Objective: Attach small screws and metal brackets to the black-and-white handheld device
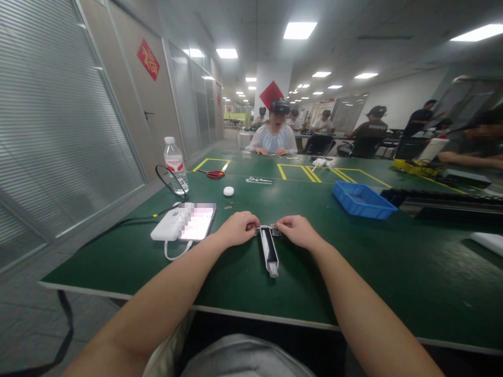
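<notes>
A narrow metal bracket with a black insert (270, 251) lies lengthwise on the green table (353, 262), its far end between my hands. My left hand (237, 228) is closed, its fingertips pinching the left side of the bracket's far end. My right hand (297, 231) is closed too, pinching the right side of the same end. What sits under the fingertips is too small to make out.
A white power bank with a phone (184, 222) and cable lies to the left, a water bottle (175, 165) behind it. Red scissors (214, 174), a white round item (228, 191) and a blue tray (361, 199) lie farther off. A person sits opposite; others work at the right.
</notes>
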Tool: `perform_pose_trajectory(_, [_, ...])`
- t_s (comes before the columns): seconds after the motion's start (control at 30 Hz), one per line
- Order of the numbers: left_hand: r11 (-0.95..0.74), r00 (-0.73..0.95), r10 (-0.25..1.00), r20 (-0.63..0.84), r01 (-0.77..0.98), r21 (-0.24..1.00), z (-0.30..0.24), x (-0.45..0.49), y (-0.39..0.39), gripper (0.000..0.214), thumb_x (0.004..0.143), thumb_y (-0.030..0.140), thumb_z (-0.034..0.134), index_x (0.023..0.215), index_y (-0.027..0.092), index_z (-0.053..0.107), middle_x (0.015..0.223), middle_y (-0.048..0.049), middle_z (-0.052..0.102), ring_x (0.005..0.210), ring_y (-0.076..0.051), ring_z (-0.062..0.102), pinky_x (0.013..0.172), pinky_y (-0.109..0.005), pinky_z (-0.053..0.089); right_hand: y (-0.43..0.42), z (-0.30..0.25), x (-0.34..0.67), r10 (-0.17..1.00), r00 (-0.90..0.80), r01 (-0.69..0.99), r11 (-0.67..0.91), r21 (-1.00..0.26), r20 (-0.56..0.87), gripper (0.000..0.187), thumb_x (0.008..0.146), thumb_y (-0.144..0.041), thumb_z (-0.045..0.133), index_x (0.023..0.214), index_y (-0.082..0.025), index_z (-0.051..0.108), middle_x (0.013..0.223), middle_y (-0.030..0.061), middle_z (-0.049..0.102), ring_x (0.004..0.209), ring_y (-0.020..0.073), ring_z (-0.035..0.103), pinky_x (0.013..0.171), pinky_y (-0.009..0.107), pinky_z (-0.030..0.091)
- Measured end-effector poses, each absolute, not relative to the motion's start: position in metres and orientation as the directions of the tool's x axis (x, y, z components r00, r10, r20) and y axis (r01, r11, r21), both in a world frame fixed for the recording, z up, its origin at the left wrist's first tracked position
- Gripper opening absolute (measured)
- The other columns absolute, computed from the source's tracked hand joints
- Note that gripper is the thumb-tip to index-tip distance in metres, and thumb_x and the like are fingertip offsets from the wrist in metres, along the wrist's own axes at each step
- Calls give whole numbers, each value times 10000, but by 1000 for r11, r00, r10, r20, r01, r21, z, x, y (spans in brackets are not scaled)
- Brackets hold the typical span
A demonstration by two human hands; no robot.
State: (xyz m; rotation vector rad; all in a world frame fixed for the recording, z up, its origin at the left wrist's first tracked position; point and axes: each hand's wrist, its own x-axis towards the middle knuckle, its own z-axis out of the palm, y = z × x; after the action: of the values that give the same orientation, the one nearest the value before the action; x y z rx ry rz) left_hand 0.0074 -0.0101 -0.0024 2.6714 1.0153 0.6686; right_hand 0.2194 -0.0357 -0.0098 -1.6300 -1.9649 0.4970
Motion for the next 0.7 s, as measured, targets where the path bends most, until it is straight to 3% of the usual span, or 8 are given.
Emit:
perform_pose_trajectory(0.43, [-753, 667, 658, 349, 566, 336, -2, 7, -10, 176, 715, 109, 541, 828, 144, 672, 728, -19, 590, 671, -120, 525, 632, -211, 410, -35, -10, 219, 970, -143, 770, 235, -593, 199, 226, 780, -283, 530, 854, -175, 714, 791, 30, 712, 691, 142, 611, 670, 242, 435])
perform_pose_trajectory(0.7, [-750, 665, 661, 346, 569, 338, -3, 7, -9, 172, 715, 116, 547, 829, 148, 671, 734, -19, 594, 671, -119, 525, 634, -210, 412, -34, -16, 220, 949, -195, 797, 301, -524, 248, 207, 759, -287, 556, 847, -200, 722, 795, 23, 671, 631, 119, 545, 622, 240, 416])
